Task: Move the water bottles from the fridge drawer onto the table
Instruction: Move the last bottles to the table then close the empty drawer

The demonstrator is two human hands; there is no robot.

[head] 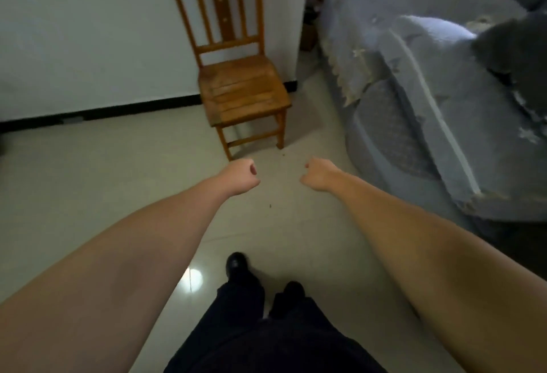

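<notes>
No water bottle, fridge drawer or table shows in the head view. Both my arms stretch forward over a pale tiled floor. My left hand (241,176) is curled into a fist and holds nothing. My right hand (318,174) is also curled with its fingers tucked under and holds nothing. The two hands hang a short way apart, just in front of a wooden chair.
A wooden chair (244,91) stands against the white wall straight ahead. A grey-blue covered sofa (429,100) fills the right side. My dark trousers and shoes (236,266) are below on the glossy floor (118,171). Clutter lies behind the sofa at top right.
</notes>
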